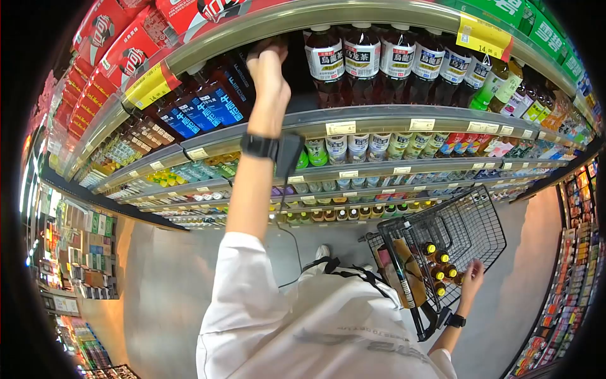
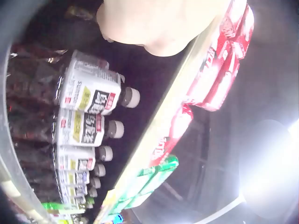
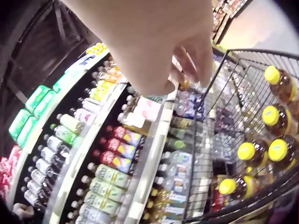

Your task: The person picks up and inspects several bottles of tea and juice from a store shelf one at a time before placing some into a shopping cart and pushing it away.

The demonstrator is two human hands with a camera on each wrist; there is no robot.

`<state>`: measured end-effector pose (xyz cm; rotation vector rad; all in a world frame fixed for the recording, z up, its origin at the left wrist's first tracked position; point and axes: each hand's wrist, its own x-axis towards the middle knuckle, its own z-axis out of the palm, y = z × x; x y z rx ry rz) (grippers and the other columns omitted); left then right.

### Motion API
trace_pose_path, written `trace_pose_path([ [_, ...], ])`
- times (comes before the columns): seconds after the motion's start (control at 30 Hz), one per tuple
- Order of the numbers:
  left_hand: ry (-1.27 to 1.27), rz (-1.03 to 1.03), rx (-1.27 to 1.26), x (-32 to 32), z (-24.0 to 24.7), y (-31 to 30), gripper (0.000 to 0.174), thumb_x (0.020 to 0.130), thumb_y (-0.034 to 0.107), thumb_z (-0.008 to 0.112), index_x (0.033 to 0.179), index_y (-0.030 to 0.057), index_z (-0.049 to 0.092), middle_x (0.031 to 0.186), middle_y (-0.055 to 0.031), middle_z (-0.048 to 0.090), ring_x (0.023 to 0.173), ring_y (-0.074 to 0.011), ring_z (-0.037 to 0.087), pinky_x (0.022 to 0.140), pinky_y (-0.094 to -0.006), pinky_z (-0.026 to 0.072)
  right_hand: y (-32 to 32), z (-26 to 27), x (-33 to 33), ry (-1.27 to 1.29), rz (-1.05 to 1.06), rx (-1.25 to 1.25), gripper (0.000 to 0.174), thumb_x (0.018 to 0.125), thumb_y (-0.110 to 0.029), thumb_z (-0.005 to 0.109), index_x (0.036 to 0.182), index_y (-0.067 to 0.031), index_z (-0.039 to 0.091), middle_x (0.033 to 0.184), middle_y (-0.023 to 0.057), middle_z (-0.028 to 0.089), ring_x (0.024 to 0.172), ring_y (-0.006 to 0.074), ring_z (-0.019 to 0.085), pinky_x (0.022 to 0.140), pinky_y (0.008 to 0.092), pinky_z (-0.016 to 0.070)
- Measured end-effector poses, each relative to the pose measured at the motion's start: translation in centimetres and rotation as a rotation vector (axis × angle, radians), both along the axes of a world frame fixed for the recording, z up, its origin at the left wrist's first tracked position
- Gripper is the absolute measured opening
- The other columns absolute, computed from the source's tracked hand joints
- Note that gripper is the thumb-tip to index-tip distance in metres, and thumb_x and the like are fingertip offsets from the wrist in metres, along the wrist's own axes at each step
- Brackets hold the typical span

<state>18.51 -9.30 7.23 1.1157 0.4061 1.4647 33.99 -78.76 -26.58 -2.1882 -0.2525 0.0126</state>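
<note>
My left hand reaches into the dark gap on the top bottle shelf; its fingers are hidden, and I cannot tell whether they hold anything. Right of the gap stands a row of oolong tea bottles with white labels, and to its left are dark bottles with blue labels. In the left wrist view, the hand is above the capped ends of the tea bottles. Loosely bent and holding nothing, my right hand hovers at the cart's side, near several yellow-capped bottles of dark drink.
The black wire shopping cart stands to my right, a brown item near its handle. Lower shelves hold many more drinks. Red cola packs and green soda packs sit above. Price tags line the shelf edges.
</note>
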Motion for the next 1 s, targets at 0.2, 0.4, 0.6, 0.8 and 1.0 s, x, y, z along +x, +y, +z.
trace_pose_path([
  [0.2,0.295,0.112,-0.048,5.2,0.9,9.0,0.041,0.097,0.013,0.064,0.134,-0.0034,0.059,0.129,-0.0216,0.065,0.111,-0.0297,0.069,0.100,-0.0428,0.0534,10.6,5.9,-8.7,0.391,0.622,-0.035,0.040,0.097,-0.019,0.073,0.130,0.0003,0.060,0.108,0.0110,0.070,0.096,0.0200,0.068,0.088,0.0336,0.0545],
  [0.4,0.475,0.152,-0.058,6.8,-1.9,15.0,0.041,0.097,0.012,0.065,0.134,-0.0021,0.059,0.128,-0.0209,0.065,0.111,-0.0297,0.069,0.099,-0.0431,0.0540,10.5,0.4,-12.2,0.471,0.728,-0.315,0.085,0.076,-0.045,0.086,0.140,0.0024,0.056,0.128,0.0262,0.065,0.120,0.0387,0.064,0.103,0.0430,0.0500],
  [0.6,0.544,0.118,-0.122,7.7,-2.3,19.2,0.041,0.096,0.011,0.066,0.134,-0.0009,0.059,0.128,-0.0202,0.066,0.111,-0.0297,0.069,0.098,-0.0435,0.0546,9.4,-5.1,-15.9,0.210,0.455,-0.348,0.057,0.079,-0.039,0.083,0.119,-0.0009,0.067,0.106,0.0231,0.073,0.107,0.0440,0.067,0.090,0.0513,0.0541],
  [0.8,0.558,0.079,-0.125,9.1,-2.3,22.4,0.041,0.096,0.011,0.067,0.134,0.0003,0.060,0.127,-0.0194,0.067,0.111,-0.0297,0.069,0.096,-0.0438,0.0552,11.4,-2.1,-16.9,0.202,0.271,-0.499,0.044,0.076,-0.034,0.083,0.110,-0.0071,0.073,0.103,0.0199,0.074,0.101,0.0406,0.069,0.088,0.0514,0.0564],
  [1.0,0.536,0.046,-0.125,9.3,-1.6,24.9,0.041,0.095,0.010,0.068,0.134,0.0016,0.060,0.127,-0.0187,0.067,0.111,-0.0297,0.069,0.095,-0.0441,0.0558,10.8,-3.3,-17.1,0.203,0.263,-0.550,0.049,0.076,-0.036,0.082,0.119,-0.0132,0.075,0.094,0.0206,0.075,0.093,0.0412,0.072,0.086,0.0508,0.0578],
])
